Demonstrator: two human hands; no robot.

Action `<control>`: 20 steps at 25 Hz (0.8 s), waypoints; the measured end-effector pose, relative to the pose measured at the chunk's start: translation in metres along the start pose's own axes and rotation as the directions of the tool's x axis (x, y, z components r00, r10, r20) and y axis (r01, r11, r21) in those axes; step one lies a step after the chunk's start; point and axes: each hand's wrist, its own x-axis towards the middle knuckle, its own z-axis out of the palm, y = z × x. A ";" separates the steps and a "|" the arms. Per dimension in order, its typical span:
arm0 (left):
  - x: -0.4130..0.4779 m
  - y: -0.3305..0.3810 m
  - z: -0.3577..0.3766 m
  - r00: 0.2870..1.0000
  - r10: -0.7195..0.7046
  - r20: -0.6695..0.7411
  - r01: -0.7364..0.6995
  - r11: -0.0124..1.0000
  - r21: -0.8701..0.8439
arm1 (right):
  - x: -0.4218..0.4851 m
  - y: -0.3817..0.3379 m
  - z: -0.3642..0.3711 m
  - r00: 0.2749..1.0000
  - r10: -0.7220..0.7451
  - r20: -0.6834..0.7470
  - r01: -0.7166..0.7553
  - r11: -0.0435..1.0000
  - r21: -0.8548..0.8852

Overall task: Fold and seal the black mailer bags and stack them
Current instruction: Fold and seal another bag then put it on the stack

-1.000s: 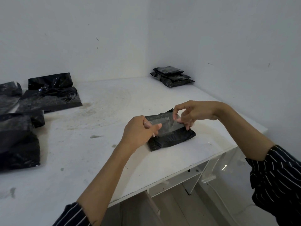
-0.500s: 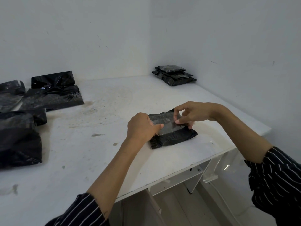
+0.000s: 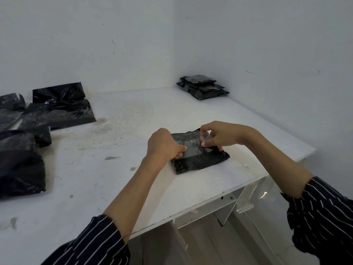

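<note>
Near the right front edge of the table (image 3: pixel 76 178), a bag (image 3: pixel 200 163), flat on the top. Left hand (image 3: pixel 164 145) at its left end, right hand (image 3: pixel 219 135) at its right end. Across the bag between the 2, a strip of tape (image 3: pixel 191 147), pinched at each end. Far back, in the corner between the 2 walls, a stack of bags (image 3: pixel 203 87), 3 high, well apart from the hands. Over on the left, back by the wall, loose bags (image 3: pixel 57 111), overlapping. In front of those, at the left edge, a pile (image 3: pixel 19 165). Below the table's right edge, a plastic sheet (image 3: pixel 254 196), hanging.
</note>
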 end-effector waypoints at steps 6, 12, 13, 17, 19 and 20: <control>0.000 0.001 0.002 0.999 -0.003 -0.047 0.011 0.985 0.170 | 0.000 -0.007 0.008 0.993 0.096 -0.065 -0.105 0.982 -0.157; -0.006 0.004 -0.003 0.994 -0.092 -0.058 0.108 0.895 0.433 | -0.001 -0.014 0.007 0.980 0.185 -0.074 -0.196 0.961 -0.194; -0.007 0.004 -0.003 0.994 -0.094 -0.052 0.107 0.887 0.450 | -0.002 -0.016 0.006 0.979 0.194 -0.063 -0.202 0.960 -0.194; -0.009 0.003 -0.002 0.996 -0.061 -0.058 0.082 0.854 0.514 | -0.004 -0.017 0.005 0.977 0.207 -0.048 -0.212 0.963 -0.167; -0.008 -0.008 -0.006 0.992 -0.087 -0.094 0.121 0.877 0.464 | -0.005 -0.016 0.006 0.978 0.204 -0.046 -0.209 0.967 -0.148; -0.007 -0.018 -0.009 0.988 -0.099 -0.119 0.140 0.903 0.406 | -0.006 -0.016 0.006 0.978 0.202 -0.050 -0.207 0.969 -0.138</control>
